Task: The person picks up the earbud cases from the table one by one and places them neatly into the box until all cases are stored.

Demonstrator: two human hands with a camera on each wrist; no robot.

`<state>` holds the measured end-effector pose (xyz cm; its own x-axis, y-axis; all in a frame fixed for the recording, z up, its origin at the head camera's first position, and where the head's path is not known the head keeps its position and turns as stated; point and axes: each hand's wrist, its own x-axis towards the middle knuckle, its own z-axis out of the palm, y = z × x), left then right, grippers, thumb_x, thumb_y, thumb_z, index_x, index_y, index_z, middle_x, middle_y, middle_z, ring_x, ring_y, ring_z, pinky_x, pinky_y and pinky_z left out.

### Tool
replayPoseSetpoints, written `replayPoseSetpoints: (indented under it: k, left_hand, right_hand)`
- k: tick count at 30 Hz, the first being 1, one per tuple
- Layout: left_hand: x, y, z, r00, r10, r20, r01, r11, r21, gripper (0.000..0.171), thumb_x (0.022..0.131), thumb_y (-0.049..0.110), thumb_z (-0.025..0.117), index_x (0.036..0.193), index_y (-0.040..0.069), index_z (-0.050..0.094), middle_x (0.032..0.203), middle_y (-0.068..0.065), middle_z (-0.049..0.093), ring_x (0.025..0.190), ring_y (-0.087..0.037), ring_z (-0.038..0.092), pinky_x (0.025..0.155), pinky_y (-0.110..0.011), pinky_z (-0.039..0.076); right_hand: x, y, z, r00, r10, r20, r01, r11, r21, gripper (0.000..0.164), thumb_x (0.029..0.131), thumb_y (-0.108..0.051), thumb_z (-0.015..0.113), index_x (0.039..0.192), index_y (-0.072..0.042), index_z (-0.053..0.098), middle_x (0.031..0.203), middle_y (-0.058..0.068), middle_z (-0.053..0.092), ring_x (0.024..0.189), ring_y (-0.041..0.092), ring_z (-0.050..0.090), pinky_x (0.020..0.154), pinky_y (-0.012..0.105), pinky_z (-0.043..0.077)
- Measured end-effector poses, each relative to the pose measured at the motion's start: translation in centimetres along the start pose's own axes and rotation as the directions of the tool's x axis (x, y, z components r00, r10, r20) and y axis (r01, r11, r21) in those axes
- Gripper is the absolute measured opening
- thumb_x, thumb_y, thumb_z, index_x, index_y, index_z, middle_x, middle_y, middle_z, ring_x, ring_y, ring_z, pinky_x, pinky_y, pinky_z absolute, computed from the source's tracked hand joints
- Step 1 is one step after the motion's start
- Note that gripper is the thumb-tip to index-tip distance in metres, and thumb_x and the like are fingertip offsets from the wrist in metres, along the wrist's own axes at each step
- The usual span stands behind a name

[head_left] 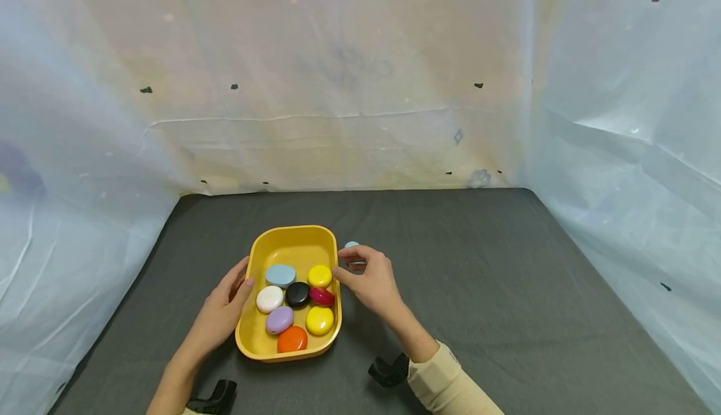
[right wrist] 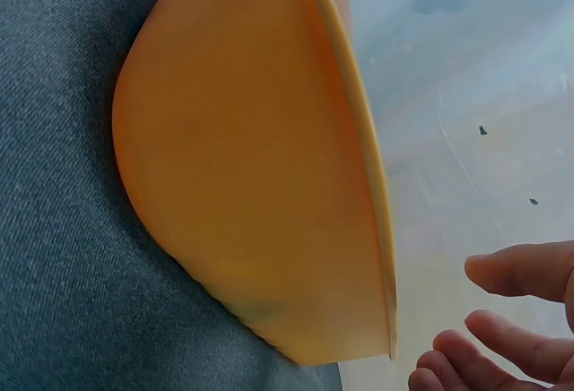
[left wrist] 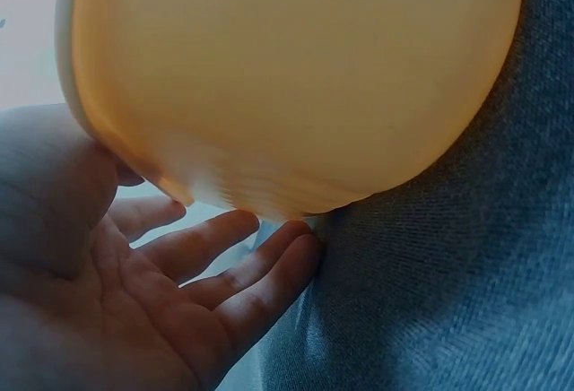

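Note:
A yellow tray (head_left: 293, 240) with rounded corners stands on the dark cloth. Inside lie several smooth, pebble-shaped pieces: light blue (head_left: 280, 275), white (head_left: 270, 299), black (head_left: 297, 295), purple (head_left: 279, 320), orange (head_left: 292, 340), dark red (head_left: 322, 297) and two yellow ones (head_left: 320, 321). My left hand (head_left: 222, 312) rests at the tray's left side, thumb tip at the rim; in the left wrist view its loosely spread fingers (left wrist: 260, 292) reach the outer wall. At the right rim is my right hand (head_left: 372, 280), its fingers (right wrist: 511, 270) apart and nothing between them in the right wrist view.
Another light blue piece (head_left: 352, 244) shows just beyond my right fingers, partly hidden by them. Dark cloth (head_left: 479, 277) covers the table. Pale plastic sheeting (head_left: 349, 89) hangs at the back and both sides. Black wrist mounts (head_left: 388, 371) sit under the wrists.

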<state>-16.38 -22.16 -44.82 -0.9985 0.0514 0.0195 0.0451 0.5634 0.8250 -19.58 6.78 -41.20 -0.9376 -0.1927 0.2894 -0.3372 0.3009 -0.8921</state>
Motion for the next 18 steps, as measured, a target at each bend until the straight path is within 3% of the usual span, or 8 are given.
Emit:
replayPoseSetpoints:
  k: [7, 11, 18]
  left_hand:
    - [-0.1, 0.1, -0.1, 1.0, 0.002, -0.002, -0.002, 1.0, 0.002, 0.063, 0.107, 0.039, 0.04, 0.158, 0.011, 0.017, 0.151, -0.028, 0.033, 0.134, -0.044, 0.037, 0.104, -0.06, 0.033]
    - [-0.2, 0.2, -0.1, 1.0, 0.004, 0.001, -0.004, 1.0, 0.005, 0.063, 0.107, 0.039, 0.041, 0.158, 0.011, 0.017, 0.151, -0.028, 0.033, 0.134, -0.043, 0.037, 0.104, -0.059, 0.033]
    - [-0.3, 0.2, -0.1, 1.0, 0.01, 0.0, -0.01, 1.0, -0.001, 0.063, 0.107, 0.037, 0.042, 0.158, 0.011, 0.017, 0.15, -0.028, 0.033, 0.134, -0.043, 0.037, 0.104, -0.058, 0.033]
  right_hand:
    - [0.3, -0.3, -0.9, 0.998, 0.045, -0.049, -0.045, 0.999, -0.008, 0.03, 0.085, -0.013, 0.079, 0.111, -0.001, 0.07, 0.11, 0.014, 0.067, 0.102, 0.034, 0.063, 0.09, 0.048, 0.051]
    - [0.9, -0.1, -1.9, 0.996, 0.026, -0.091, -0.029, 0.999, -0.031, 0.027, 0.085, -0.014, 0.078, 0.109, -0.004, 0.071, 0.109, 0.012, 0.068, 0.101, 0.032, 0.064, 0.089, 0.045, 0.052]
    - [2.8, 1.5, -3.4, 0.999, 0.036, 0.002, -0.035, 0.995, -0.09, 0.033, 0.085, -0.02, 0.079, 0.116, -0.01, 0.069, 0.115, 0.005, 0.064, 0.108, 0.035, 0.06, 0.092, 0.046, 0.051]
